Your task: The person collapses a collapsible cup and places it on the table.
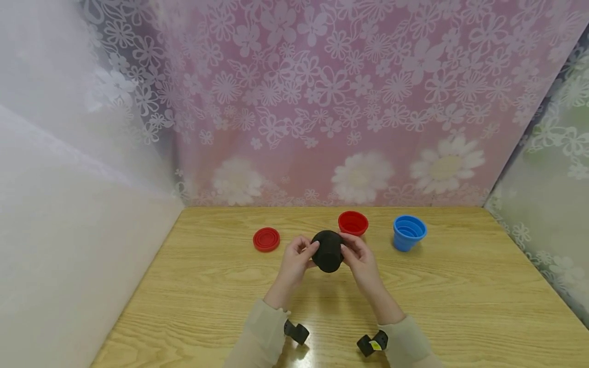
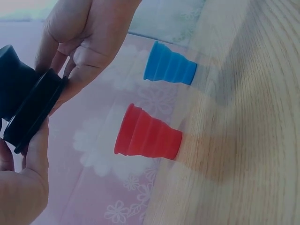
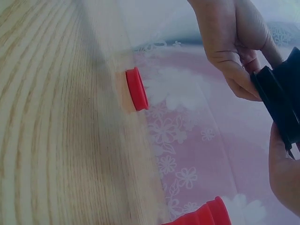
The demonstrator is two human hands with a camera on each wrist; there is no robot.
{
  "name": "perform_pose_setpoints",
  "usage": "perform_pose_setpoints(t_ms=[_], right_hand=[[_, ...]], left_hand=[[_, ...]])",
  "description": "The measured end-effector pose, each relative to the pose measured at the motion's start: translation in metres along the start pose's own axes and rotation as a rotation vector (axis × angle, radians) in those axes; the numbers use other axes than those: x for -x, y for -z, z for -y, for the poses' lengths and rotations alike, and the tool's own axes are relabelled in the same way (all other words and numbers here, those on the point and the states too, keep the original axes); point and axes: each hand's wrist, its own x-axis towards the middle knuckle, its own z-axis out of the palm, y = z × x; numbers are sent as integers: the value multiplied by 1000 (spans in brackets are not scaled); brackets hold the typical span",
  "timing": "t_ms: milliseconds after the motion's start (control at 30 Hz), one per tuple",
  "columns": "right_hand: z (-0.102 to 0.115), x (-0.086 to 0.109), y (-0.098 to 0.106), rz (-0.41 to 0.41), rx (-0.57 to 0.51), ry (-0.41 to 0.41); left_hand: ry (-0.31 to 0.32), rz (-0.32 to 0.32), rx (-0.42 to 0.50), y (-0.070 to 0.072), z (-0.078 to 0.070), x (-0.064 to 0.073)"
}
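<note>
Both hands hold a black collapsible cup (image 1: 329, 251) up over the table, its narrow end upward and its wide ring downward. My left hand (image 1: 294, 258) grips the left side of the ring with thumb and fingers. On the other side, my right hand (image 1: 361, 258) pinches the ring the same way. The left wrist view shows the black cup (image 2: 35, 110) at its left edge, between both hands. Just behind the hands stands an upright red collapsible cup (image 1: 353, 223), extended in steps. Farther right is an extended blue collapsible cup (image 1: 408, 234).
A red collapsible cup folded flat (image 1: 266, 239) lies on the wooden table (image 1: 207, 286), left of the hands. A flowered pink curtain (image 1: 322, 128) hangs behind the table. Whitish sheeting (image 1: 83, 204) borders the left side, and flowered sheeting (image 1: 547, 220) the right.
</note>
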Motion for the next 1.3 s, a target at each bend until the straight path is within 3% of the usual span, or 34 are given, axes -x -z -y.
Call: perform_pose_setpoints(t_ms=[333, 533, 633, 800, 1100, 1300], right_hand=[[-1, -2, 0, -11, 21, -11], [-2, -1, 0, -11, 14, -12], [-2, -2, 0, -13, 11, -10], [-3, -2, -1, 2, -6, -13], [-2, -2, -1, 21, -176, -72], [-1, -3, -2, -30, -157, -102]], left_hand=[[29, 24, -59, 0, -1, 0], [-12, 97, -140, -5, -12, 6], [1, 111, -161, -7, -16, 8], [46, 103, -177, -8, -18, 8], [67, 95, -193, -7, -17, 7], [22, 70, -259, -9, -18, 8]])
